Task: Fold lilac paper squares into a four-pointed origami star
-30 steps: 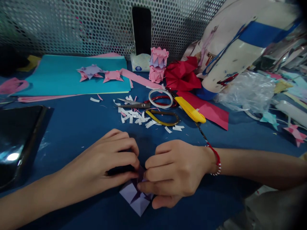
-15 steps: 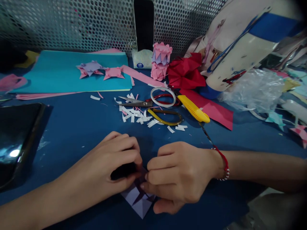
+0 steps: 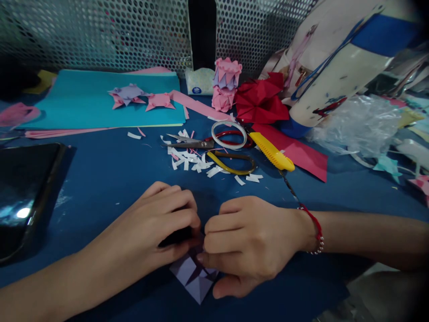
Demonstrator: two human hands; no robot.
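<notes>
A small folded piece of purple origami paper (image 3: 200, 286) lies on the blue tabletop, creased into triangular facets, one corner pointing toward me. My left hand (image 3: 170, 223) pinches its far left part between thumb and forefinger. On the opposite side, my right hand (image 3: 248, 243) has its fingers curled down onto the paper, forefinger tip at the middle folds and thumb off to the near side. Both hands cover the paper's far half. A red cord bracelet with silver beads (image 3: 317, 232) circles the right wrist.
Beyond my hands lie scissors (image 3: 231, 172), a white tape ring (image 3: 214, 134), a yellow cutter (image 3: 273, 151) and white paper scraps (image 3: 187, 160). Blue sheets (image 3: 77, 107) carry folded pink and purple pieces. A phone (image 3: 27, 192) lies left; a bottle (image 3: 338, 85) leans right.
The hands stay on the purple paper with almost the same grip. My right fingers have shifted very slightly over the folds; the whole view has moved a little.
</notes>
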